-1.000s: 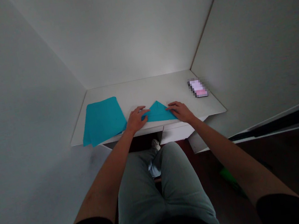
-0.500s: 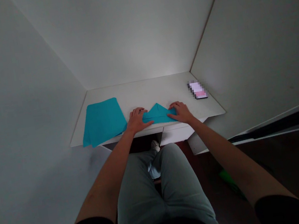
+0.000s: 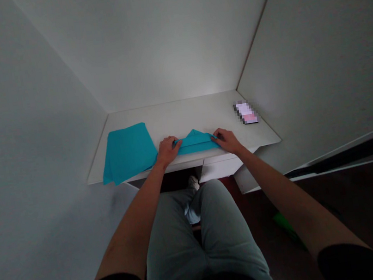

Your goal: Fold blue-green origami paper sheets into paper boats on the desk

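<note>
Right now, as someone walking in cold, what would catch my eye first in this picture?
The bright teal paper stands out most: a folded piece of teal paper lies near the front edge of a white desk, held at its ends by the left hand and right hand. A flat teal sheet lies to its left, and a blurred rectangular object sits at the desk's far right.

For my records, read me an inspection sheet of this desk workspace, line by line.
Surface: white desktop, pushed into a corner.
Job's things: folded teal paper with a triangular peak; flat teal paper sheet to its left.
Clutter: pixelated flat object at the far right, too blurred to identify.
Hands: left hand and right hand hold opposite ends of the folded paper.
Cables: nothing seen.
Surroundings: pale walls behind the desk; bright green object on the dark floor.
</note>
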Demonstrator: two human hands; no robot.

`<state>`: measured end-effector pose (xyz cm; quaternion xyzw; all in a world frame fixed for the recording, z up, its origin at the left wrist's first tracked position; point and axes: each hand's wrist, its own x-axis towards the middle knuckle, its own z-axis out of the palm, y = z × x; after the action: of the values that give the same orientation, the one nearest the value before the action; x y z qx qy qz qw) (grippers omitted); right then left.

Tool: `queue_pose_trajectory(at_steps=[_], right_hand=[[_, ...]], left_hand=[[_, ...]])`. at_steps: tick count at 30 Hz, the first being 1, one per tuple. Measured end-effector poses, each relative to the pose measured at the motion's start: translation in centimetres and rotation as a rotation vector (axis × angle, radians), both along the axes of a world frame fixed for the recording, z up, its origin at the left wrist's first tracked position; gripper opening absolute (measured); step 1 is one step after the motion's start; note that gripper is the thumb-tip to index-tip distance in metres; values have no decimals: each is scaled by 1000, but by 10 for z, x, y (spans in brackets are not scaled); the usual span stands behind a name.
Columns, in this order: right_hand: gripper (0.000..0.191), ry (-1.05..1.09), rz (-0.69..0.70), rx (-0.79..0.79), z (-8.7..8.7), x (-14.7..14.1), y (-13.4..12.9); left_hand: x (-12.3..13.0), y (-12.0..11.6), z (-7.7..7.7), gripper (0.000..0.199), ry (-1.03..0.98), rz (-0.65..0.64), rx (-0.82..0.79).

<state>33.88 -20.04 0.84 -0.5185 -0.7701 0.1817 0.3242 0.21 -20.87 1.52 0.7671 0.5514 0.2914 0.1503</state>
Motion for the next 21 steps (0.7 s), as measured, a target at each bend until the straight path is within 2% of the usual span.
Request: queue_pose_trajectory(at_steps=[4,8,13,16,21], right_hand=[[34,137,-38,-78,1,-1,-2],[37,312,-22,-153,2,-1,-1],[49,500,8,-245,5,1,-1],[55,518,23,-262,7,3,-3],[37,394,-19,-165,5,6,2]], left_hand=[[-1,-1,3,24,-86,4,-22],[-1,-2,3,27,-184,6,-53],[-2,-2,0,27,-321,20,-107],[-2,-1,-2,22,-400,7,-146],[-2,1,-3,29,-539,-36,-174]])
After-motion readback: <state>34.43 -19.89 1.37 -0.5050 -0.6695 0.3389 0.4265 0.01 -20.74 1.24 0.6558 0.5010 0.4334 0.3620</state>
